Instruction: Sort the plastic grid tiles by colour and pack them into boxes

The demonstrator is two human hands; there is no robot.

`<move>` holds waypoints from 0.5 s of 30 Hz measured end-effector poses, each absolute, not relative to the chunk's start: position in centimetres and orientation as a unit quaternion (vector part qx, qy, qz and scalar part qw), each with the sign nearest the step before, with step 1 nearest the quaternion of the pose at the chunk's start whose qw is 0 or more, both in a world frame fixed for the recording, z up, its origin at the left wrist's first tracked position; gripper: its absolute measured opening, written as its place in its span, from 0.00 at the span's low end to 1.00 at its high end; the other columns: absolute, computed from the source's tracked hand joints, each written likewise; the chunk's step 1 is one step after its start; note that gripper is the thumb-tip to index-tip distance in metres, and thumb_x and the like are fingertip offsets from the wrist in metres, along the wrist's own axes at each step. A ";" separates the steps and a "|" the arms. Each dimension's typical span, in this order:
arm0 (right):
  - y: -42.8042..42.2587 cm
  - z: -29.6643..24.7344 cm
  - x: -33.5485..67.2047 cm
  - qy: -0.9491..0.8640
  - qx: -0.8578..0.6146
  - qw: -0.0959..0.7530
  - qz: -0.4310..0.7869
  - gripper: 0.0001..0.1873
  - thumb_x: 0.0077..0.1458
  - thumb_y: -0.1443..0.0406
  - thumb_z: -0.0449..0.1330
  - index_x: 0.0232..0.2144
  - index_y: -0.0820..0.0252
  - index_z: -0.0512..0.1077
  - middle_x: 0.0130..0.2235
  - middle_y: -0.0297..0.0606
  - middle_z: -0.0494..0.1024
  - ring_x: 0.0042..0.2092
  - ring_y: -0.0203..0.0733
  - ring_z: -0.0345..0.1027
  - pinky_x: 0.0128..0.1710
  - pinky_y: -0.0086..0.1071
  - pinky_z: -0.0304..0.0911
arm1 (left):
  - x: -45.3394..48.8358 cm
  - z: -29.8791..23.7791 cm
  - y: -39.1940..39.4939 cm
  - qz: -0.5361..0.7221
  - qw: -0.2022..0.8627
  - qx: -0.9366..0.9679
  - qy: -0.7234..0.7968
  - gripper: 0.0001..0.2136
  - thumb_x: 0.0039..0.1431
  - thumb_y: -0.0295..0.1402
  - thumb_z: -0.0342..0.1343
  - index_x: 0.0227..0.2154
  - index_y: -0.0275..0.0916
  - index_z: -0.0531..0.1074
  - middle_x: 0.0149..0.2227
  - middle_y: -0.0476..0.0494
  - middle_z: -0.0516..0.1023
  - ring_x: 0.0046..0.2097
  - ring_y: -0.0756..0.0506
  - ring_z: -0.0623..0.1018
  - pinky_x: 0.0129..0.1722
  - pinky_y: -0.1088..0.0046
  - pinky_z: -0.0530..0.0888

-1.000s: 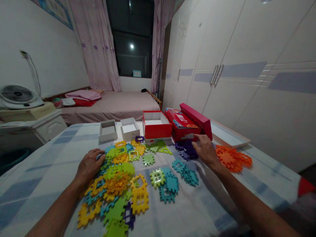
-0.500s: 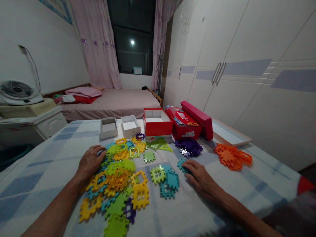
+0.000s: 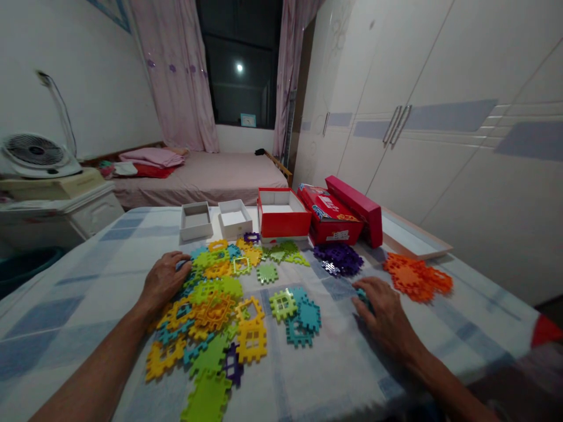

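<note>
Beyond the far edge of the tabletop we see a pink-covered bed and a dark window between pink curtains, a bright spot in its glass. A white wardrobe rises past the right edge; off the far left corner, a fan stands by a white wall.

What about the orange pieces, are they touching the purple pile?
No, bare cloth shows between the orange pieces and the purple pile.

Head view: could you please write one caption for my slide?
Left hand at a mixed pile of toothed pieces, right hand touching a blue piece, boxes behind.
</note>
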State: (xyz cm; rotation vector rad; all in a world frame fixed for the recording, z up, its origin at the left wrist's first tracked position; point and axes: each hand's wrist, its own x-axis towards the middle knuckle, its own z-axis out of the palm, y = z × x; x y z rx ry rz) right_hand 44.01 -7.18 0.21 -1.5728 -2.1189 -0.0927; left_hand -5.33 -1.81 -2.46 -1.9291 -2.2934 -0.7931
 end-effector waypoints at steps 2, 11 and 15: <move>-8.1 0.3 41.3 -0.820 -0.526 0.226 0.017 0.22 0.55 0.56 0.53 0.50 0.58 0.66 0.54 0.48 0.67 0.56 0.52 0.58 0.55 0.49 0.54 | -5.3 -2.4 -1.8 -0.250 0.021 -0.622 -0.742 0.23 0.51 0.44 0.41 0.38 0.37 0.76 0.48 0.36 0.73 0.51 0.37 0.72 0.54 0.60 0.67; -8.6 -0.6 34.7 -0.866 -0.467 0.120 0.133 0.50 0.41 0.46 0.63 0.61 0.64 0.55 0.63 0.54 0.53 0.63 0.58 0.45 0.61 0.51 0.45 | -5.2 -2.3 -1.9 -0.242 0.012 -0.622 -0.745 0.24 0.52 0.44 0.40 0.39 0.35 0.75 0.49 0.34 0.72 0.52 0.37 0.71 0.56 0.60 0.65; -9.2 -0.1 35.0 -0.871 -0.453 0.156 0.107 0.39 0.46 0.53 0.61 0.58 0.63 0.59 0.60 0.52 0.59 0.60 0.56 0.52 0.59 0.49 0.50 | -5.4 -2.6 -1.9 -0.248 0.015 -0.622 -0.743 0.23 0.53 0.44 0.40 0.39 0.36 0.75 0.48 0.34 0.72 0.52 0.37 0.71 0.56 0.59 0.65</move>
